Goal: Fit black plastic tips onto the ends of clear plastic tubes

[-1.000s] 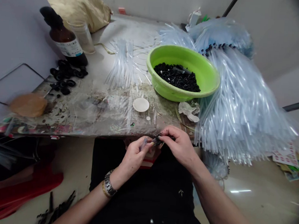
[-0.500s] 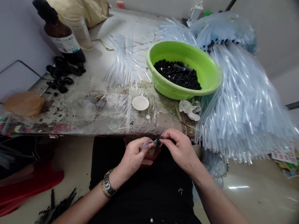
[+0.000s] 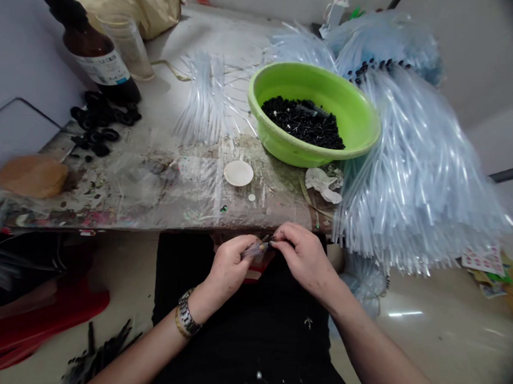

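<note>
In front of my lap, just below the table edge, my left hand is closed around a short greyish see-through tube piece. Its tip points to the right, with a small dark bit at that end. My right hand has thumb and forefinger pinched together at that tip. What lies between those fingers is too small to make out. A green basin stands on the table beyond my hands, with small black pieces heaped inside.
A white dish lies near the table's front, left of crumpled tissue. Long clear tubes overhang the right edge; more tubes lie at the back. Leftward are a brown bottle, black rings and a tan round pad.
The black piece seen between my fingertips before no longer shows there; more of the greyish tube is visible. Both hands remain close together. The view has shifted slightly.
</note>
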{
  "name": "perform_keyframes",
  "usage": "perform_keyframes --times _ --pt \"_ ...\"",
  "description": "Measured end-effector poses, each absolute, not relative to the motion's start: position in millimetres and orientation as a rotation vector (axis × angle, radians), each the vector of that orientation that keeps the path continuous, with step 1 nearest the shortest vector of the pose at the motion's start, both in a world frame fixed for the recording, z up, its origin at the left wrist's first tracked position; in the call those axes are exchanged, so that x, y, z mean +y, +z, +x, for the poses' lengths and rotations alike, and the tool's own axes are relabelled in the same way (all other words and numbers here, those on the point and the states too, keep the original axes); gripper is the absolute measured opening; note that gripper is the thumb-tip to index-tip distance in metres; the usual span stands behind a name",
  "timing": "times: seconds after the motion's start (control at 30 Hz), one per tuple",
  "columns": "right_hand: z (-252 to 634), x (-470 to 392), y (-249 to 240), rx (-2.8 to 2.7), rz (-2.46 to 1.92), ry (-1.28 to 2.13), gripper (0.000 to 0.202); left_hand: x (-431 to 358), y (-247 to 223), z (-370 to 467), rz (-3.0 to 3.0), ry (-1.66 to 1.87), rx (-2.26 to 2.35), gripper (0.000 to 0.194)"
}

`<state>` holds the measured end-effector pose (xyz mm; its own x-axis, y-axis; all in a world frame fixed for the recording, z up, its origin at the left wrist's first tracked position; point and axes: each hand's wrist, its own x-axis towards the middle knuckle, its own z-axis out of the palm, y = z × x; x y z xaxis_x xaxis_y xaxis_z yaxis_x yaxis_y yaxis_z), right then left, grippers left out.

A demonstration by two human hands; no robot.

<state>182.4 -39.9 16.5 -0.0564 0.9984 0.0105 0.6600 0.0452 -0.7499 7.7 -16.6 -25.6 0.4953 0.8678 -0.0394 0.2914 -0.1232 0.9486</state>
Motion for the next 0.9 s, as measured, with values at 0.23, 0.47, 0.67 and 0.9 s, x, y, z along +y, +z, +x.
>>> perform_keyframes --times 0.23,0.47,0.67,0.9 --pt "191 -36 7 -1.548 -1.637 1.067 0.014 -14 -25 10 1.496 0.573 1.025 0.025" --pt "197 -30 13 -1.338 -1.597 1.224 0.017 -14 -20 12 1.321 0.557 1.022 0.026" --pt "195 -31 11 -1.390 -1.566 1.260 0.017 -14 -18 12 1.305 0.559 1.022 0.025" --pt "186 -35 5 -1.328 -1.603 1.189 0.015 -17 -20 16 1.212 0.602 1.032 0.023"
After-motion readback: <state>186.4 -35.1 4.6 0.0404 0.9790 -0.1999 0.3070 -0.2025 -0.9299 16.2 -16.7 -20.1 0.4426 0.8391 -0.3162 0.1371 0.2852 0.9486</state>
